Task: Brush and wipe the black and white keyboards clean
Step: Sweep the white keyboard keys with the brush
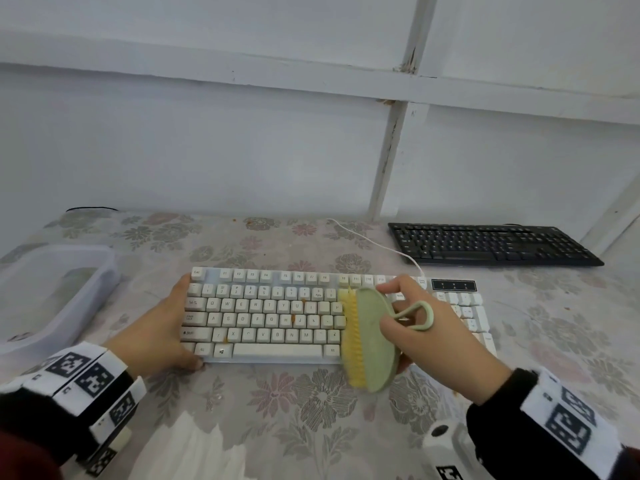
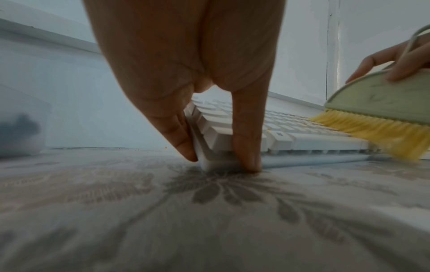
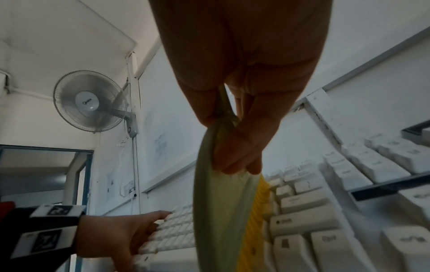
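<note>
- The white keyboard (image 1: pixel 277 317), cream-keyed with orange crumbs between keys, is laid mid-table on the floral cloth (image 1: pixel 294 403).
- Its left end is clasped by the left hand (image 1: pixel 162 330), thumb at the front corner.
- The green brush (image 1: pixel 372 341) with yellow bristles is gripped by the right hand (image 1: pixel 426 330), bristles pressed onto the keys.
- The black keyboard (image 1: pixel 491 242) is set behind, to the right.

A floral-patterned tabletop (image 1: pixel 311 393) lies under the grip. Left of the grip sits a translucent plastic box (image 1: pixel 86 271); nearer than the grip lies white crumpled tissue (image 1: pixel 194 448). A wall fan (image 3: pixel 89 101) hangs high on the wall, above a doorway (image 3: pixel 44 174).
</note>
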